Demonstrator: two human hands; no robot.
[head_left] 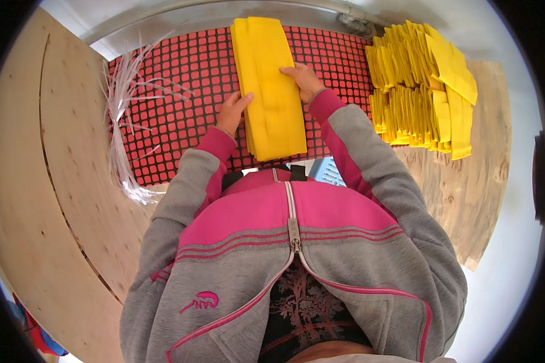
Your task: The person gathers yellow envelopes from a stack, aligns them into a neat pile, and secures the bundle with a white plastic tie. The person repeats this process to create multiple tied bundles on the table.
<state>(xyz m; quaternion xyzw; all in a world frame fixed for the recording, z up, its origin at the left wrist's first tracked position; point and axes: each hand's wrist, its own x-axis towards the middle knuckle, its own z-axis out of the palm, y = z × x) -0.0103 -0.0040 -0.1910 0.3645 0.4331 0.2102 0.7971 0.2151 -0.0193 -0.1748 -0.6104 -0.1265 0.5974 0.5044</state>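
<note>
A long, flat stack of folded yellow fabric pieces [272, 97] lies upright in front of me on a red and black checked mat [188, 130]. My left hand [230, 114] grips its left edge, thumb on top and the other fingers partly hidden at the side. Higher up on the right edge, my right hand [304, 81] holds the same stack, its thumb pressed on the upper face. Both hands are closed on it from opposite sides.
A bundle of thin white plastic strips [120, 109] spreads over the mat's left edge. At the right, piles of folded yellow fabric [415, 91] stand partly on a wooden board [484, 163]. Wooden panels [60, 163] run along the left. A pipe [224, 9] crosses behind the mat.
</note>
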